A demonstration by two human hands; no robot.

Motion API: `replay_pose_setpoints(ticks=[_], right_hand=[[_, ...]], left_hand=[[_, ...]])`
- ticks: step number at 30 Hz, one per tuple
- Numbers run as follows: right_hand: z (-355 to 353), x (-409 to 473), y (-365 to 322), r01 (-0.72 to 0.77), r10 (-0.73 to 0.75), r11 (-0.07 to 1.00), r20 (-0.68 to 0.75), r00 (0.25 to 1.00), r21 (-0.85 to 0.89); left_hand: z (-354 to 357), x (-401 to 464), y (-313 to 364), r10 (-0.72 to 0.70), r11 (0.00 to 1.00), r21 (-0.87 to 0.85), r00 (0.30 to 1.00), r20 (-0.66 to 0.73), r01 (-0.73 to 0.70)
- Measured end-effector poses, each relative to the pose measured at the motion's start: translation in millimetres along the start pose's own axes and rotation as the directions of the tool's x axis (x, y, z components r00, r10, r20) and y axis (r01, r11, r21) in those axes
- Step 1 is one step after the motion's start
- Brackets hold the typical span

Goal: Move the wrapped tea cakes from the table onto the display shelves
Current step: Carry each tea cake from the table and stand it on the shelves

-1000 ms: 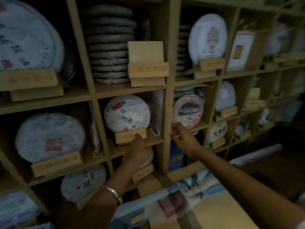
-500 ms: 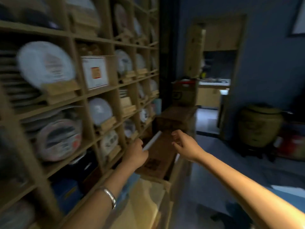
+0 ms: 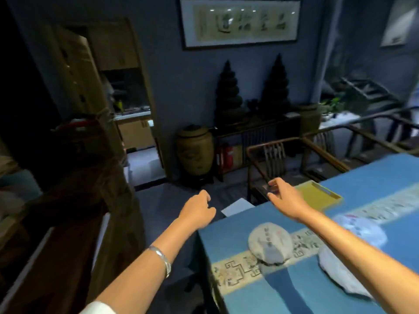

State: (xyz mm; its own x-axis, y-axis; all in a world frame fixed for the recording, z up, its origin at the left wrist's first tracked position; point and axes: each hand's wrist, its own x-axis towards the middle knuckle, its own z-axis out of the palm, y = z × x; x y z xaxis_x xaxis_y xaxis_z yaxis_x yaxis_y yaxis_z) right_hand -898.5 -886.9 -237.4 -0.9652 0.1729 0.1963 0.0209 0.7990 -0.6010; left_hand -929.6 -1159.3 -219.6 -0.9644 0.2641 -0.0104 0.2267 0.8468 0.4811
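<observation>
1. Left hand (image 3: 196, 210) hangs off the surface's (image 3: 374, 177) left edge, fingers loosely curled, grasping nothing.
2. Right hand (image 3: 286, 198) hovers over the far-left corner, fingers relaxed, empty.
3. One wrapped tea cake (image 3: 270, 243) lies near the left edge; two others (image 3: 360, 230) lie partly hidden under the right forearm.

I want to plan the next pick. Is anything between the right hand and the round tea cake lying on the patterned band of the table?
Nothing visible: the right hand hovers empty beyond the tea cake, only bare blue cloth between.

Tea cake (image 3: 270, 242) on table (image 3: 238, 298), tray (image 3: 317, 194) behind, chair (image 3: 275, 158) beyond
</observation>
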Motion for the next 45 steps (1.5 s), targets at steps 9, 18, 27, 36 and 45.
replay_pose_setpoints(ticks=[9, 18, 27, 36, 45], right_hand=[[-43.0, -53.6, 150.7, -0.359, 0.358, 0.933, -0.05, 0.932, -0.008], [1.2, -58.6, 207.5, -0.55, 0.55, 0.835, -0.007, 0.835, 0.011], [115.7, -0.7, 232.2, -0.715, 0.699, 0.692, 0.151, 0.699, 0.1], [212.3, 29.1, 232.5, -0.849, 0.868, 0.361, 0.194, 0.457, 0.385], [201.0, 39.1, 221.9, -0.575, 0.878, -0.05, 0.31, 0.364, 0.817]], left_hand=[[139.8, 82.1, 112.9, 0.162, 0.983, 0.018, 0.918, 0.361, -0.181], [236.0, 152.4, 93.4, 0.051, 0.997, 0.024, 0.854, 0.517, -0.073], [323.1, 227.9, 36.3, -0.134, 0.987, 0.006, 0.811, 0.569, 0.159], [355.8, 252.2, -2.6, -0.149, 0.982, 0.003, 0.765, 0.626, 0.189], [344.7, 270.6, -10.3, -0.058, 0.798, -0.362, 0.659, 0.75, 0.482]])
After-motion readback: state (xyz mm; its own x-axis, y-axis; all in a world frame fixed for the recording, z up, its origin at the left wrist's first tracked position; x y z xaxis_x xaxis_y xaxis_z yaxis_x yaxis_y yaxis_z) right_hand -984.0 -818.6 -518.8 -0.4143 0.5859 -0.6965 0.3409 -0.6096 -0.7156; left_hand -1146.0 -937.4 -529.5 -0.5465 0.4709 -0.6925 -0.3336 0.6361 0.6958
